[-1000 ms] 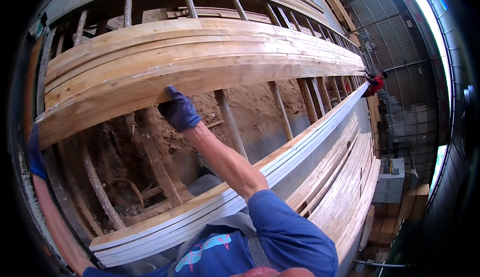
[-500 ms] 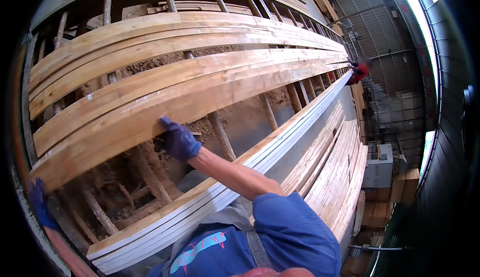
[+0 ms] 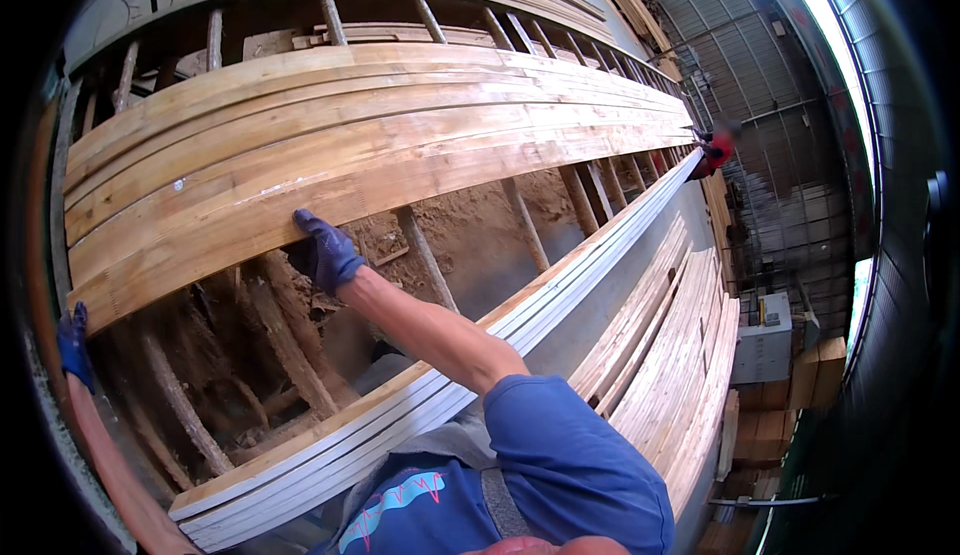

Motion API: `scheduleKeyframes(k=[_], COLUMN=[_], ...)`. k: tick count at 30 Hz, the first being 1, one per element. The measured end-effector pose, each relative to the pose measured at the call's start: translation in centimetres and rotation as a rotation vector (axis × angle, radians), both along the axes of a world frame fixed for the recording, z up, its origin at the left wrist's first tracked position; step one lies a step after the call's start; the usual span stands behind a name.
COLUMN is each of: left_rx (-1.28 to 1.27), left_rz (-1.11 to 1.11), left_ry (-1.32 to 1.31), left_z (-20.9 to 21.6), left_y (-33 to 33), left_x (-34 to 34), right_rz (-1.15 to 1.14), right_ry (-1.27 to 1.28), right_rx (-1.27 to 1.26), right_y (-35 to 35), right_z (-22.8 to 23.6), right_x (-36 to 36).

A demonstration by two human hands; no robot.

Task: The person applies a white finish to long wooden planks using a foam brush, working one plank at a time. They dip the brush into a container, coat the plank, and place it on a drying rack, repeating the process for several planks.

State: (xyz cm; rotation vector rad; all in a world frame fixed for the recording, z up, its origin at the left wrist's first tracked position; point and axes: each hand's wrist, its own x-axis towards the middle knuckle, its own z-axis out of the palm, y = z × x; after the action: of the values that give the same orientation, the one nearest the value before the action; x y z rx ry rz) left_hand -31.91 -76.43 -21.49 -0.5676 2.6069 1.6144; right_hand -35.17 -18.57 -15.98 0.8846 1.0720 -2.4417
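Long wooden planks lie side by side on a rack of round rollers (image 3: 424, 260). My right hand (image 3: 330, 253), in a blue-purple glove, grips the near edge of the closest plank (image 3: 185, 257). Its thumb side rests on top; the fingers below are partly hidden. At that plank's left end, my left hand (image 3: 73, 349), gloved alike, holds the near corner with its fingers pressed together. Behind it, the other planks (image 3: 220, 115) sit almost edge to edge, with thin dark seams between them.
Nearer to me runs a stack of boards with white edges (image 3: 440, 400). More planks (image 3: 660, 355) are piled at the right. A person in red (image 3: 714, 151) stands at the far end. Sawdust and bark (image 3: 470, 215) show between the rollers. A grey box (image 3: 762, 345) stands beyond the pile.
The closest planks have slid away from me against the farther ones, closing the wide gap between them. Both my hands moved along with the near plank.
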Motion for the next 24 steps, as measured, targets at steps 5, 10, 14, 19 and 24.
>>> scheduleKeyframes(k=[5, 10, 14, 19, 24], left_rx=[-0.178, -0.096, -0.467, 0.312, 0.226], left_rz=[-0.04, 0.087, -0.086, 0.205, 0.145], left_ry=[0.088, 0.114, -0.395, 0.143, 0.063], left_z=[-1.1, -6.9, -1.9, -2.9, -0.3], left_y=[-1.5, -8.2, 0.3, -0.4, 1.0], left_x=[1.1, 10.5, 10.4, 10.4, 6.5], right_rz=[0.174, 0.208, 0.054, 0.212, 0.196], right_ry=[-0.003, 0.027, -0.19, -0.069, 0.076], right_rx=[0.081, 0.102, 0.169, 0.032, 0.033], right_y=[0.8, 1.6, 2.7, 2.8, 2.0], right_z=[3.1, 3.8, 5.5, 0.7, 2.5], right_x=[1.1, 5.7, 10.1, 6.5, 4.0])
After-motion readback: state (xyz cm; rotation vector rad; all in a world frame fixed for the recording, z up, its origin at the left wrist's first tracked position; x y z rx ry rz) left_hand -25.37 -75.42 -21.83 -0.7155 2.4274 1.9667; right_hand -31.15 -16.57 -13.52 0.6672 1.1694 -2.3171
